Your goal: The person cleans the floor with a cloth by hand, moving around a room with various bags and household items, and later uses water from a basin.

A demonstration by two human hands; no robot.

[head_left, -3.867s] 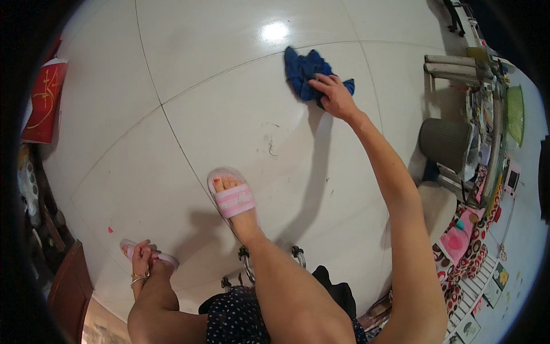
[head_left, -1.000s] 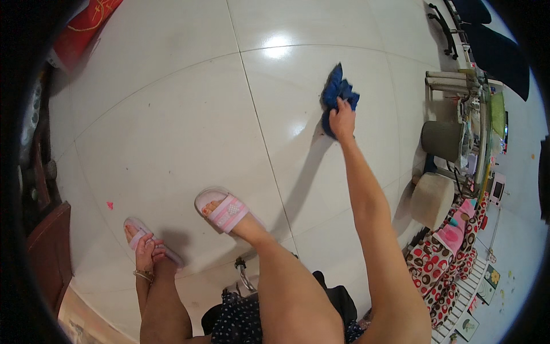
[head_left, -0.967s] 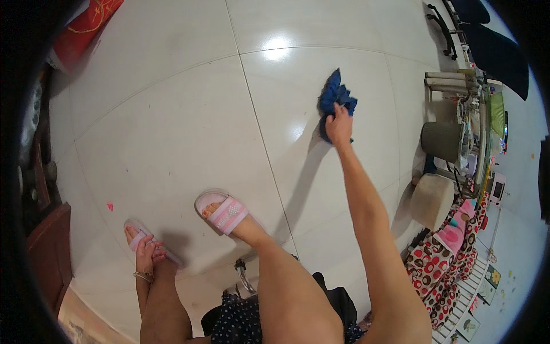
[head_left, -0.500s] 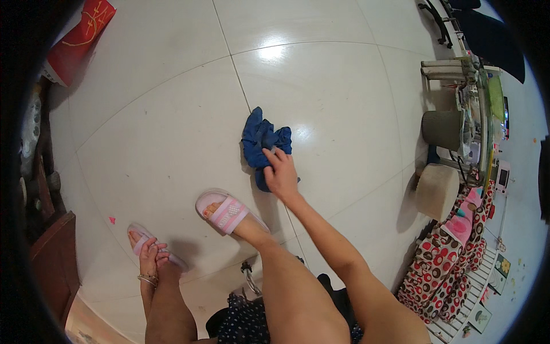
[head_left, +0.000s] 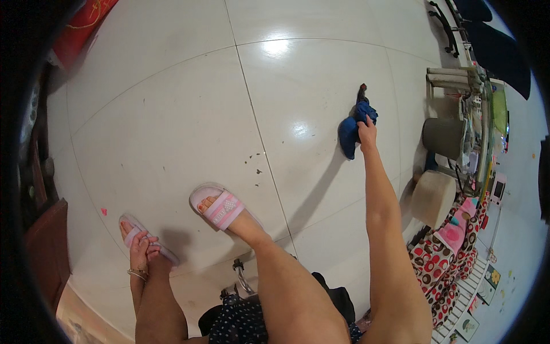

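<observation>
My right hand (head_left: pixel 367 133), its arm stretched far out, grips a bunched blue cloth (head_left: pixel 347 137) at floor level. A dark, narrow piece (head_left: pixel 361 93) with a reddish tip sticks out beyond the cloth; what it is I cannot make out. Over the instep of my left foot lies my left hand (head_left: pixel 143 247), a bracelet at its wrist and its fingers somewhat apart, holding nothing. That foot wears a pink slipper (head_left: pixel 165 253). The other pink slipper (head_left: pixel 224 211) is on my right foot. Several small dark bits (head_left: pixel 256 163) lie on the tile between slipper and cloth.
Pale floor tiles (head_left: pixel 189 126) spread around me. Along the right stand a grey bin (head_left: pixel 443 139), a beige stool (head_left: pixel 433 199) and a spotted cover (head_left: pixel 438 269). A red bag (head_left: pixel 80 33) is at the far left, above a brown wooden panel (head_left: pixel 48 252). A chair base (head_left: pixel 444 30) is at upper right.
My right hand has carried the blue cloth well to the right across the floor. Dark bits and the dark red-tipped piece now show. My left hand stays on the foot.
</observation>
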